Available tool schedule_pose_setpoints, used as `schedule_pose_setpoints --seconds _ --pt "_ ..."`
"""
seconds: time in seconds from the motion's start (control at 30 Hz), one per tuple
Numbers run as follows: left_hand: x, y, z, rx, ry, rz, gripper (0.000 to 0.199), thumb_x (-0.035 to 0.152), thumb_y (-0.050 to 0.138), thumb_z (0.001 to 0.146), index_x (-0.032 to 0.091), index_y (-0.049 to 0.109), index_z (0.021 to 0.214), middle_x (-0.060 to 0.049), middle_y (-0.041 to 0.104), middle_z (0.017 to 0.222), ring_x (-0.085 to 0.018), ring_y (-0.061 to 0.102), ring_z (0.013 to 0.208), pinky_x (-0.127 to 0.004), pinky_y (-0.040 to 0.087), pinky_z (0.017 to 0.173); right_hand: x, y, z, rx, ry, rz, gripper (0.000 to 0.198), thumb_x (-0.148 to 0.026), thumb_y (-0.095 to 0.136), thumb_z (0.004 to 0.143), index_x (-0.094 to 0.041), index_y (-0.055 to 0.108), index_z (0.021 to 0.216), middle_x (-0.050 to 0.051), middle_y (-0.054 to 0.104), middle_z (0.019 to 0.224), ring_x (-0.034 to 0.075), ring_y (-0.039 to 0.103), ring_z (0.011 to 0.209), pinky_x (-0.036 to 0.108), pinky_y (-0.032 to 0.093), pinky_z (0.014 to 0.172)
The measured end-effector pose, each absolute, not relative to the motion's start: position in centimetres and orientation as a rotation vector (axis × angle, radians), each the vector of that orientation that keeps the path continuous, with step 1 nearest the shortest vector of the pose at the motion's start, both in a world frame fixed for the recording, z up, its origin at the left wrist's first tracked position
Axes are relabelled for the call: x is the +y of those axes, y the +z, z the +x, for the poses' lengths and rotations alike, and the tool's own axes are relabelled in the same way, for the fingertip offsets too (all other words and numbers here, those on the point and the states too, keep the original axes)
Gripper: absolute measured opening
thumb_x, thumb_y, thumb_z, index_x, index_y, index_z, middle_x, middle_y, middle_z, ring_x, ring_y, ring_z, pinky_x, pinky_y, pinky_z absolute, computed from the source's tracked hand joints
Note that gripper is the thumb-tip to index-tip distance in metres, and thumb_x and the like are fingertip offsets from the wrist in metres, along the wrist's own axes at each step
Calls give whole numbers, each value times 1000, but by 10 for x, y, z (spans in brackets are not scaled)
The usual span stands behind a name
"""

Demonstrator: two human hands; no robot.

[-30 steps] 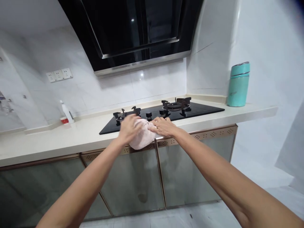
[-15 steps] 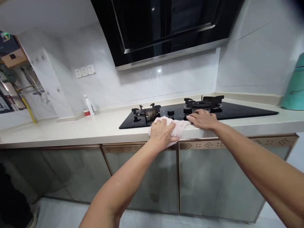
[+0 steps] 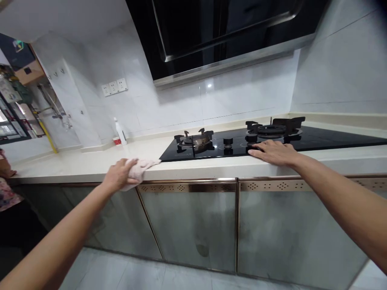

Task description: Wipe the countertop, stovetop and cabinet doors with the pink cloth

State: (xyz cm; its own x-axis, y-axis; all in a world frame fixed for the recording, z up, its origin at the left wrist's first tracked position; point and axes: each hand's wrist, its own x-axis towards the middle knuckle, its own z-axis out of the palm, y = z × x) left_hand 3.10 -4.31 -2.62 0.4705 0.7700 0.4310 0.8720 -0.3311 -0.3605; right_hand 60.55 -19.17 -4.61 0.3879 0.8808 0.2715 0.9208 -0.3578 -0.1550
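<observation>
My left hand [image 3: 117, 175] grips a pale pink cloth [image 3: 139, 170] on the front edge of the white countertop [image 3: 90, 162], left of the stove. Part of the cloth hangs over the edge, and its far corner reaches the stove's near left corner. Resting flat with fingers stretched out, my right hand [image 3: 273, 152] lies on the front edge of the black gas stove [image 3: 211, 152], just below a control knob [image 3: 251, 139]. It holds nothing. Two burners, a left one [image 3: 195, 141] and a right one [image 3: 273, 129], stand on the glass top.
A black range hood [image 3: 223, 36] hangs low above the stove. A white spray bottle [image 3: 120, 132] and a small red-and-white container [image 3: 116, 141] stand by the wall. Cabinet doors [image 3: 193, 225] run below the counter. Another person's arm [image 3: 5, 166] shows at far left.
My left hand has slid the cloth left along the counter edge, from the stove's front to beyond its left corner. My right hand stays by the knobs. The view has shifted left.
</observation>
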Motion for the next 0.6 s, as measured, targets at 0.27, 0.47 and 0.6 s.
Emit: schedule_pose_setpoints --seconds 0.27,0.47,0.6 --pt "-44 -20 24 -1332 -131 -2037 76 69 66 79 24 54 139 -18 55 129 -38 50 117 -46 46 90 -195 -41 594 -1575 -186 -2336 86 -81 23 85 -29 53 146 13 48 154 44 38 143 65 34 114" --pt "-90 -22 150 -970 -213 -2203 71 74 71 74 23 61 122 -13 60 117 -30 53 106 -39 42 88 -192 -43 597 -1566 -178 -2320 86 -83 26 83 -29 56 143 14 49 153 47 39 142 68 35 112" --pt "-122 -29 241 -779 -338 -2283 70 76 68 76 23 61 120 -11 60 116 -28 53 105 -38 39 87 -191 -46 599 -1571 -220 -2297 85 -83 25 83 -31 58 141 13 52 151 48 42 139 69 38 109"
